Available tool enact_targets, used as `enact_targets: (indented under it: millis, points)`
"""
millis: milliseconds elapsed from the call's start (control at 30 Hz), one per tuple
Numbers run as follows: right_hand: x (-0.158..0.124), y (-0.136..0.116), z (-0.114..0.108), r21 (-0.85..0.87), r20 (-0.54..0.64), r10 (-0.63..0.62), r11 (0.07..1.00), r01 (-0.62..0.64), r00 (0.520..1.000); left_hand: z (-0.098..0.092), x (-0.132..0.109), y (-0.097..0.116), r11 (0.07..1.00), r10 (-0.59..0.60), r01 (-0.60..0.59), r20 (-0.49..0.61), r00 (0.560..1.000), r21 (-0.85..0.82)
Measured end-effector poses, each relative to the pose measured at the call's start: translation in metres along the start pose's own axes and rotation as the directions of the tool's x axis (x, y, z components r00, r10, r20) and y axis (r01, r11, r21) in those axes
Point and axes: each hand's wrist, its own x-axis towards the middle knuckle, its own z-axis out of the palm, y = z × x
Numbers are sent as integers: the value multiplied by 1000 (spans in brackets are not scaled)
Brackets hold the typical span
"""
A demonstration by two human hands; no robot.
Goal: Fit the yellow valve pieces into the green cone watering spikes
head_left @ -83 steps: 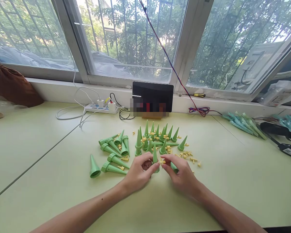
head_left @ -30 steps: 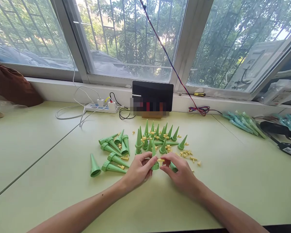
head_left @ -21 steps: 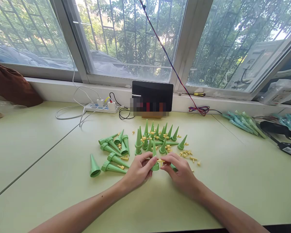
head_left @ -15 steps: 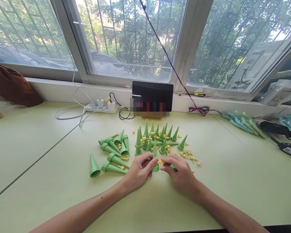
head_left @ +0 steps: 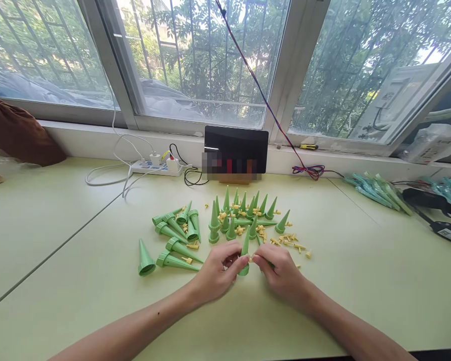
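My left hand [head_left: 218,266] is closed around a green watering spike [head_left: 245,244], its point up and its round base down. My right hand [head_left: 281,268] pinches a small yellow valve [head_left: 250,259] against the side of that spike. Most of the valve is covered by my fingers, so how far it sits in the spike is hidden. Beyond my hands stands a cluster of upright green spikes [head_left: 271,208], many with yellow valves at their sides. Loose yellow valves [head_left: 285,240] lie behind my right hand.
More green spikes [head_left: 169,230] lie in a pile on the left, and a single spike [head_left: 146,260] stands nearer. At the back are a tablet [head_left: 236,145] on a stand, a power strip [head_left: 158,168] and bundled wires [head_left: 308,172]. Bagged parts [head_left: 376,190] lie far right.
The held spike has shifted slightly right and nearer to me. My right hand has brought the valve against it; earlier more of the valve showed between my fingers and the spike.
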Motion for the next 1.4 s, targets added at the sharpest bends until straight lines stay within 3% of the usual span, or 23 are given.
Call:
enact_targets:
  millis: [433,700,867,1000,1200,1400]
  points:
    - [0,-1,0,-5,87,53,999,-53,995,0,-3,-2,986,115,-123,79,990,116]
    - [2,-6,-1,142,-23,162,977,-157,986,0,1,-2,1000,-8,8,-28,1000,-9]
    - [1,-3,0,125,-18,99,987,-96,995,1,2,-2,965,-162,150,-36,986,-217]
    - [1,0,0,103,-1,24,994,-24,1000,2,2,0,942,-201,189,-17,979,-277]
    - [0,3,0,57,46,-8,998,5,999,1,1,0,957,-181,177,3,984,-229]
    - [-1,0,-1,25,142,11,1000,-15,990,-1,2,-2,999,-48,49,-59,997,17]
